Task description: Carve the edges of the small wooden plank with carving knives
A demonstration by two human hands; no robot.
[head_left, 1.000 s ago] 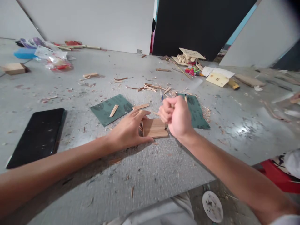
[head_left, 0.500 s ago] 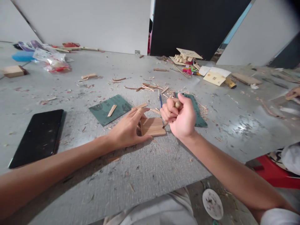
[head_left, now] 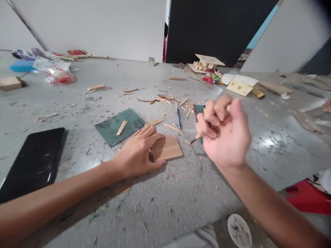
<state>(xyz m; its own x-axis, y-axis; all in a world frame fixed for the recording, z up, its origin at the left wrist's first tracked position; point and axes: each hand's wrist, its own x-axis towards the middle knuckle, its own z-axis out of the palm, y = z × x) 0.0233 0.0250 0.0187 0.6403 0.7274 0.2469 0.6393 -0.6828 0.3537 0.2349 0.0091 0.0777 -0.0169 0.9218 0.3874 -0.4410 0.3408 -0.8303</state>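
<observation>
A small flat wooden block (head_left: 168, 148) with pale striped grain lies on the grey table. My left hand (head_left: 142, 148) is closed on its left side, thumb at the near edge and fingers over the far edge. To the right of the block, and apart from it, my right hand (head_left: 224, 132) is wrapped round a carving knife (head_left: 194, 139). The knife's short blade points down and left beside a wood shaving; most of its wooden handle is hidden in my fist. Just beyond the block lie thin wood slivers (head_left: 173, 128) and a blue pencil-like stick (head_left: 178, 115).
A black phone (head_left: 32, 158) lies at left. Green sheets of sandpaper (head_left: 111, 132) rest past both hands, one partly hidden. Shavings (head_left: 165, 99) litter the table. Farther back are plastic bags (head_left: 54, 69), a small wooden model (head_left: 205, 63) and a folded card (head_left: 239, 86).
My right hand with the knife has pulled away from the block's right edge, rising and moving right. My left hand stays on the block. The view has shifted slightly.
</observation>
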